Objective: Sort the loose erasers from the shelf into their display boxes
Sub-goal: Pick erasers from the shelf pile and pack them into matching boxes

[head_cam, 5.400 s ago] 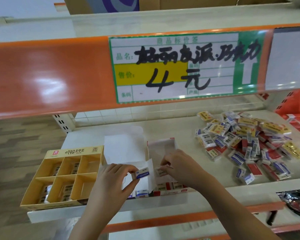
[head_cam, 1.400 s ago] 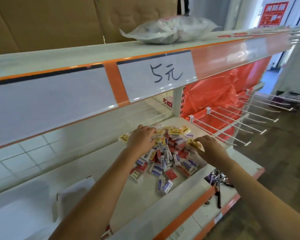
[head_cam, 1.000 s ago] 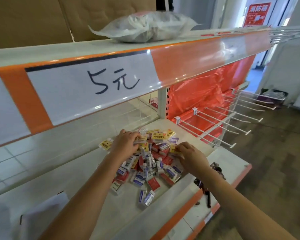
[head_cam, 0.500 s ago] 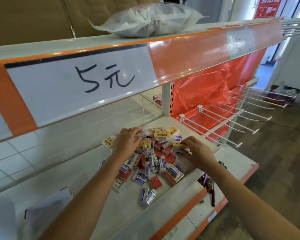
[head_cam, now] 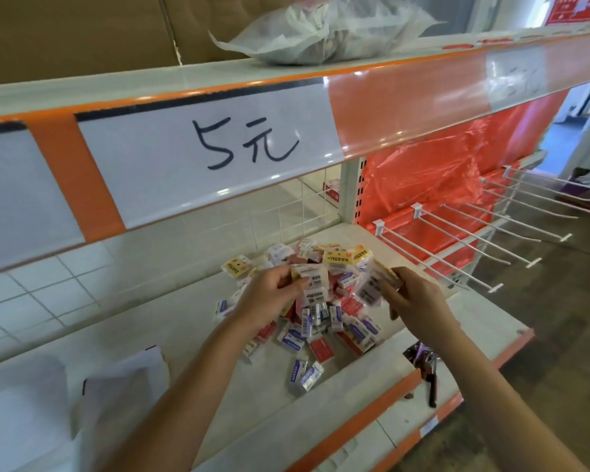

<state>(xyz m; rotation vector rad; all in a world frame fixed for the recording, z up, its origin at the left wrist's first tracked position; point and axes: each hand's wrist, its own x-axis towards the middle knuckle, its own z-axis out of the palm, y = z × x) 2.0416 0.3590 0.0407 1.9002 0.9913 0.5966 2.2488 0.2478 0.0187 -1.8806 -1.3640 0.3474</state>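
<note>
Starting at the near left, a white display box [head_cam: 123, 386] stands with its flap up on the shelf [head_cam: 184, 321], well apart from the pile of loose erasers [head_cam: 324, 321] heaped toward the shelf's right end. The left hand [head_cam: 269, 298] pinches a few wrapped erasers between thumb and fingers over the pile; just beside it, the right hand [head_cam: 409, 301] is closed on another wrapped eraser [head_cam: 372, 287], lifted clear. These look light, small and stiff, their glossy film probably slippery, so a pinch across the flat faces should hold best. A dark tool [head_cam: 426, 369] lies on the shelf's near-right lip.
</note>
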